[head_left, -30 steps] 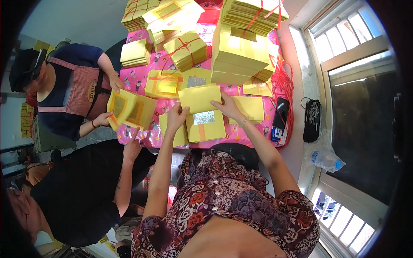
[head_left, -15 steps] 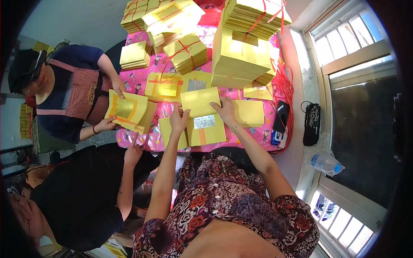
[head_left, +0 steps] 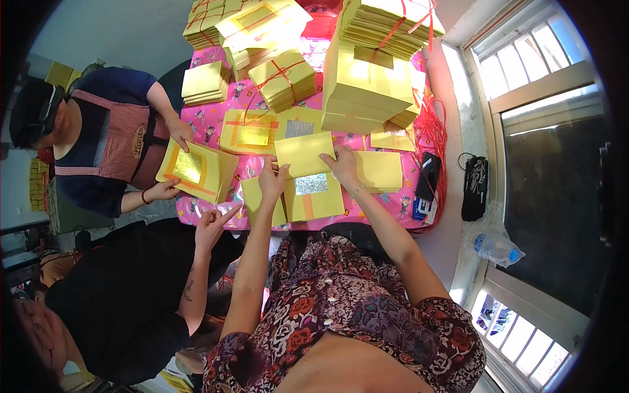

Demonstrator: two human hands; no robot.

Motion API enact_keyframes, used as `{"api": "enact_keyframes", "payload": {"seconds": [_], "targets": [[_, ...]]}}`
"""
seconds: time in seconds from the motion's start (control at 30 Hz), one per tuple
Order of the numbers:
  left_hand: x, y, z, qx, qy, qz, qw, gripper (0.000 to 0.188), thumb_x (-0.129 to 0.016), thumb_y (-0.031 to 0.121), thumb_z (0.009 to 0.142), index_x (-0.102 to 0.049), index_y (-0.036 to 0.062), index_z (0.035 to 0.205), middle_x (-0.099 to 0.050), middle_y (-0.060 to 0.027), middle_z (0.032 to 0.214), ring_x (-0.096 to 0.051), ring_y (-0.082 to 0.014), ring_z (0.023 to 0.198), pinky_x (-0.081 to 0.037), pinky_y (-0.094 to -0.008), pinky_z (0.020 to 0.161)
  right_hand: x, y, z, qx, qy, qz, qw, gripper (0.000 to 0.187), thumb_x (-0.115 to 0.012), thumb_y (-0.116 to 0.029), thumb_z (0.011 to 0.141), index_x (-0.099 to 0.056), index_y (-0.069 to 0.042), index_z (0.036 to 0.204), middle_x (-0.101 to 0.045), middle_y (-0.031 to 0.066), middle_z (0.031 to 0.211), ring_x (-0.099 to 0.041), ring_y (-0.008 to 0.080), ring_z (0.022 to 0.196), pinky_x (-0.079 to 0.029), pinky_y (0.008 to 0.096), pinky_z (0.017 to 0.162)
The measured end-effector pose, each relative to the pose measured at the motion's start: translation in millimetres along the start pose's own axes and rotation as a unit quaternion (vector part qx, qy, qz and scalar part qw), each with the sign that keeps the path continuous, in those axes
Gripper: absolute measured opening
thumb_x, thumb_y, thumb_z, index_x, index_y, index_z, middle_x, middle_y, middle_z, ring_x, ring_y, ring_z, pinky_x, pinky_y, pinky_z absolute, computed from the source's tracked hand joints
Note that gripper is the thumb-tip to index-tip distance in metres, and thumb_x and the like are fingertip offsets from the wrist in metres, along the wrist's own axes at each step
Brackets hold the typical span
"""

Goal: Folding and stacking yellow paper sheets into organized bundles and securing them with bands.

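Head view: yellow sheet (head_left: 303,154) is pinched above the bench (head_left: 190,213), at both sides, by fingers of left hand (head_left: 271,182) and right hand (head_left: 344,170), likely to keep it flat. Silver-patched paper (head_left: 321,200) lies between it and the near edge. Tied bundle (head_left: 282,82) is parked farther back, presumably to leave room.

The yellow paper (head_left: 304,154) I hold covers the far part of the sheet (head_left: 329,204) with the silver patch (head_left: 312,185). At far right, the tied stack (head_left: 377,34) is cut off by my view's edge. The near-left co-worker (head_left: 124,304) is cut off too. Printing on the bottle (head_left: 499,249) is too small to read.
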State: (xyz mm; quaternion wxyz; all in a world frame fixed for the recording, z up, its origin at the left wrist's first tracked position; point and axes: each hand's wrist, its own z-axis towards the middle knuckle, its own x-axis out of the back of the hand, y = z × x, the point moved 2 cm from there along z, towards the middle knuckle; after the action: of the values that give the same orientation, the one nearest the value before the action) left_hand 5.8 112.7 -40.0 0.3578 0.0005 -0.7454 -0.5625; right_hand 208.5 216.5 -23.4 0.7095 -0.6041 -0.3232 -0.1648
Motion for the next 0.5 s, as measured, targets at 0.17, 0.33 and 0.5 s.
{"api": "enact_keyframes", "payload": {"seconds": [0.17, 0.33, 0.5], "targets": [[-3.7, -5.7, 2.4, 0.007, 0.002, -0.014, 1.0, 0.031, -0.072, 0.019, 0.081, -0.056, 0.0051, 0.104, -0.061, -0.0054, 0.073, -0.06, -0.0151, 0.062, -0.048, -0.0299, 0.057, 0.5, 0.8, 0.9, 0.002, 0.007, -0.001, 1.0, 0.038, -0.077, -0.032, 0.074, -0.058, 0.001, 0.077, -0.054, 0.0158, 0.075, -0.054, 0.0322, 0.073, -0.043, 0.0421, 0.065], [-4.5, -9.7, 5.4, 0.019, 0.003, -0.016, 1.0, 0.031, -0.073, 0.019, 0.08, -0.056, 0.0043, 0.102, -0.062, -0.0057, 0.073, -0.06, -0.0155, 0.063, -0.048, -0.03, 0.057, 1.5, -1.9, 2.8, -0.001, -0.004, -0.011, 1.0, 0.037, -0.077, -0.032, 0.074, -0.059, 0.001, 0.078, -0.056, 0.0166, 0.077, -0.055, 0.033, 0.075, -0.044, 0.0423, 0.067], [-3.6, -2.8, 5.4, 0.037, 0.005, -0.003, 0.999, 0.034, -0.074, 0.022, 0.078, -0.055, 0.0057, 0.101, -0.063, -0.0074, 0.074, -0.063, -0.0199, 0.066, -0.049, -0.0345, 0.06, -0.3, 0.2, 4.2, -0.033, -0.041, -0.017, 0.998, 0.038, -0.076, -0.03, 0.073, -0.057, 0.001, 0.083, -0.057, 0.0188, 0.084, -0.055, 0.0352, 0.087, -0.045, 0.0437, 0.077]]}}
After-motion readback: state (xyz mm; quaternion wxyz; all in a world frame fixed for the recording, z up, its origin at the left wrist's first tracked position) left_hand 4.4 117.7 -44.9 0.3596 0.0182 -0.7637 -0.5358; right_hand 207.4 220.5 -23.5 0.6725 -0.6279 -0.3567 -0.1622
